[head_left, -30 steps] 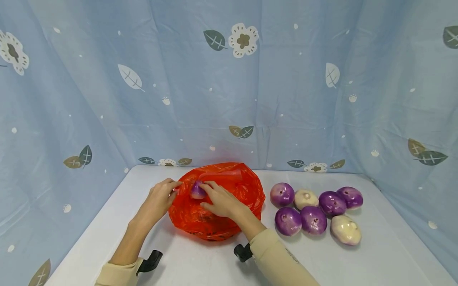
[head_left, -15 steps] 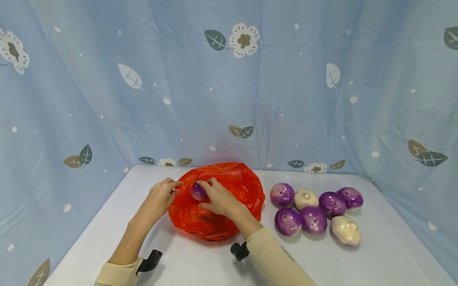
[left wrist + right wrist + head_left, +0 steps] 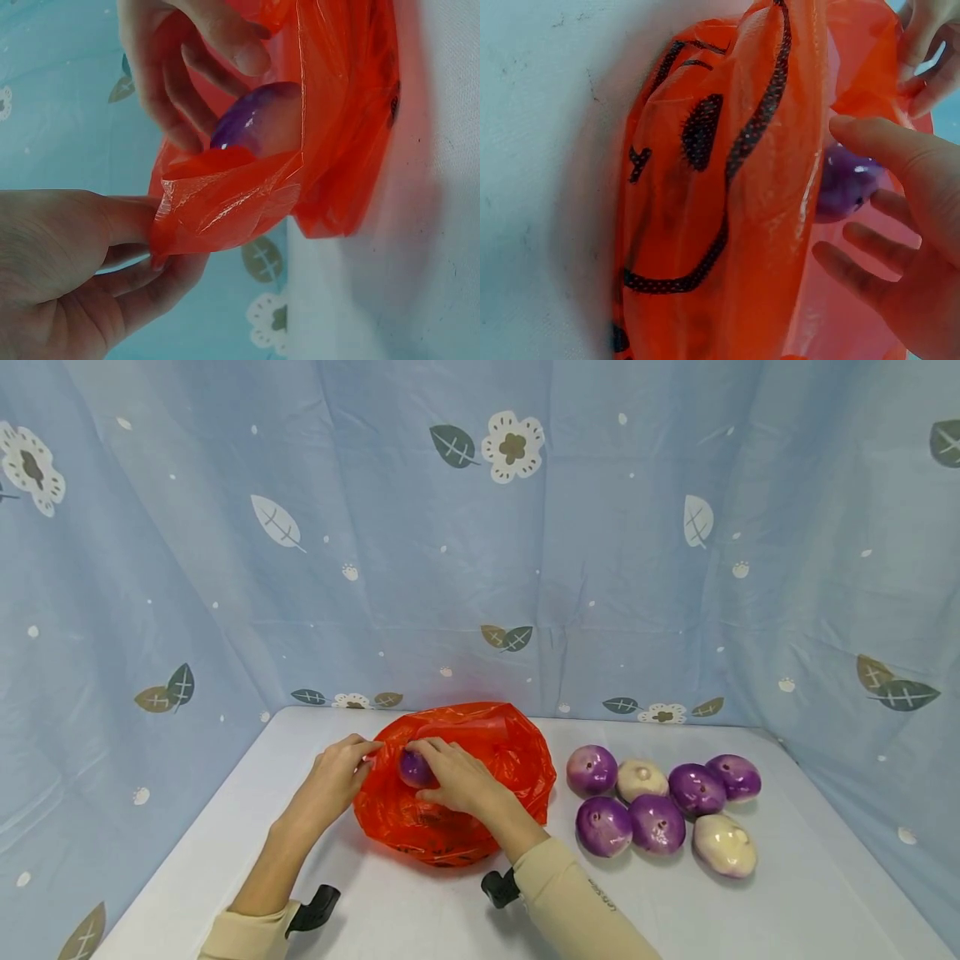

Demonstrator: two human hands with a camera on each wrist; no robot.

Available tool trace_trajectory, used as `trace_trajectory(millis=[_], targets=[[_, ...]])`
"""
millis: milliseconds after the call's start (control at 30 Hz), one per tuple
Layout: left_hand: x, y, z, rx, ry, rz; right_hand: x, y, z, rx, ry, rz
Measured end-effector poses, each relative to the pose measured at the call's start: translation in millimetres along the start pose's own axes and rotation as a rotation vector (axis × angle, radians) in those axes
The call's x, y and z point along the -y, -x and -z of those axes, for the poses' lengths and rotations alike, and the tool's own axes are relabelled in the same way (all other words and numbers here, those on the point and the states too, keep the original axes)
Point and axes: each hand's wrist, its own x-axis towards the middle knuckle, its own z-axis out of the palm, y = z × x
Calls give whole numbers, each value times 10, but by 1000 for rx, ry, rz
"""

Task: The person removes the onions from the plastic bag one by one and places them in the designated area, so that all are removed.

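My left hand pinches the left rim of a red plastic bag between thumb and fingers; the left wrist view shows that hand drawing the film into a fold. Inside the mouth of the bag is a glossy, round purple-and-pale vegetable, turnip-like in look. Over the bag's opening, my right hand has its thumb and fingers spread apart beside this vegetable. In the right wrist view the fingers of that hand are loosely bent near the purple vegetable; whether a fingertip touches it is unclear.
To the right of the bag, several similar vegetables lie grouped on the white table, some purple, others creamy white. A blue patterned curtain hangs behind the table and along its sides.
The right hand has shifted slightly left within the bag's mouth. The vegetable beside it has turned and sits a little lower, showing more purple. The left hand stays at the bag's rim.
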Motion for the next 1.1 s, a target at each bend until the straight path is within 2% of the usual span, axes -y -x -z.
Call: trace_trajectory(millis=[700, 1100], targets=[[-8, 8, 1, -26, -3, -14, -55, 59, 44, -46, 49, -19], [-13, 11, 3, -12, 5, 2, -104, 184, 99, -31, 5, -6]])
